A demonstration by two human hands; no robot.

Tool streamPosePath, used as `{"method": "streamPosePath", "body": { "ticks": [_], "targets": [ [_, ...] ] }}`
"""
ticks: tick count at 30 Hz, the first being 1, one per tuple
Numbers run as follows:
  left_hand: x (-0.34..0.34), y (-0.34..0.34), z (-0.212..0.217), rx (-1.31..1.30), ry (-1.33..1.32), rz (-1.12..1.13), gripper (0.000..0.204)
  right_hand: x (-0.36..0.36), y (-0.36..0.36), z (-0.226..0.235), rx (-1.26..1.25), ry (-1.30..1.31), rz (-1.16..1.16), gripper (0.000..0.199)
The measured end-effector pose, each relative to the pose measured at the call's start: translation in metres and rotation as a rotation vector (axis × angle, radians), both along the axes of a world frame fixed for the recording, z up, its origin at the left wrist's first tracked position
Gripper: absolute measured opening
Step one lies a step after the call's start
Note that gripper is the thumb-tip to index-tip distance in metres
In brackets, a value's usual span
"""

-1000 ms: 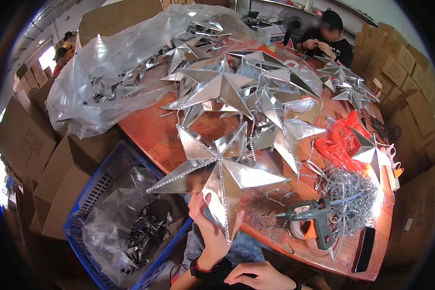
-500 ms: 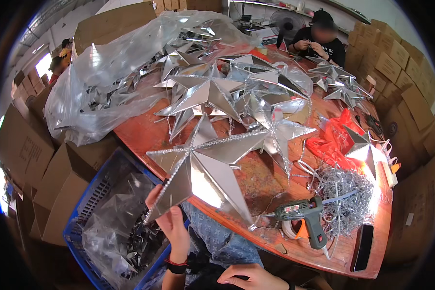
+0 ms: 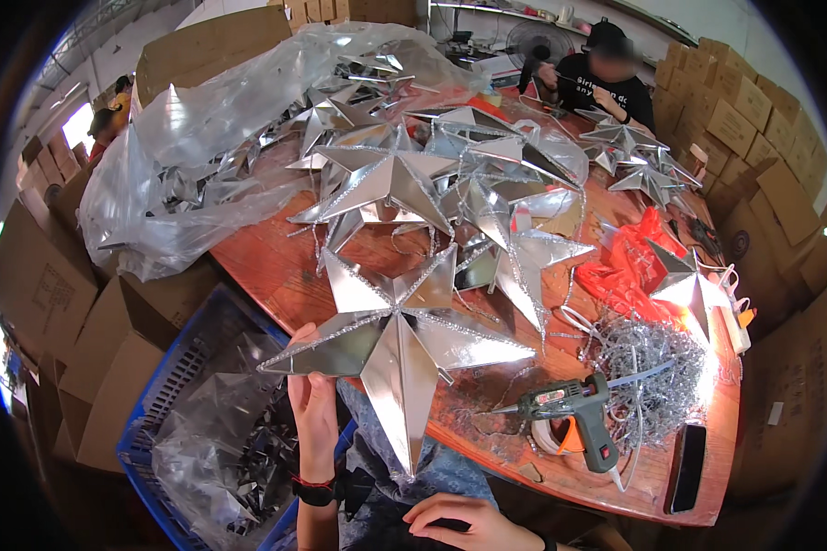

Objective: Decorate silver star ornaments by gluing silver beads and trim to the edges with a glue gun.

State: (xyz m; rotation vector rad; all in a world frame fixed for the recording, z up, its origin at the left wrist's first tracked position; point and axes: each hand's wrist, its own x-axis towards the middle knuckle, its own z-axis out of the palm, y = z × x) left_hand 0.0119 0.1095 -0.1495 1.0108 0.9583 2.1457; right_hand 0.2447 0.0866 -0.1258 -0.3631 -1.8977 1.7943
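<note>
Over the table's near edge, my left hand (image 3: 313, 404) grips a silver foil star (image 3: 406, 369) by its left point. Silver tinsel cord lines some of the star's ridges, and a short stub sticks out beside its lower point. My right hand (image 3: 464, 522) rests low over my lap, loosely curled with the thumb apart and nothing seen in it. Nearest to that hand on the table is a dark green glue gun (image 3: 574, 413), lying on its side with its nozzle to the left. Behind the held star, more tinsel-edged stars (image 3: 390, 179) are piled up.
A blue crate (image 3: 170, 395) with plastic-wrapped silver pieces stands at left. Clear plastic sheeting (image 3: 202, 119) covers further stars. On the right of the table lie a tinsel heap (image 3: 657, 367), a red bag (image 3: 629, 262) and a phone (image 3: 686, 468). A co-worker (image 3: 606, 78) sits across.
The held star has swung round and dropped slightly, one point now hanging toward me. My left hand still grips one point. The co-worker's hands have moved apart.
</note>
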Motion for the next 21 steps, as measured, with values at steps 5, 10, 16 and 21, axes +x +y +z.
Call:
{"method": "streamPosePath", "body": {
  "ticks": [5, 10, 16, 21],
  "targets": [
    [-0.007, -0.004, -0.02, -0.047, 0.063, 0.036, 0.051, 0.006, 0.003, -0.014, -0.009, -0.034, -0.014, 0.01],
    [-0.005, -0.002, -0.017, -0.056, -0.037, 0.011, 0.051, 0.011, 0.011, 0.001, 0.003, 0.068, -0.113, 0.013],
    [-0.01, -0.006, -0.021, -0.093, -0.042, 0.052, 0.045, 0.008, 0.017, 0.012, -0.225, 0.397, -0.154, 0.015],
    [-0.006, -0.03, -0.015, -0.283, 0.204, 0.158, 0.043, 0.001, 0.021, 0.018, -0.308, 0.438, -0.246, 0.024]
  ]
}}
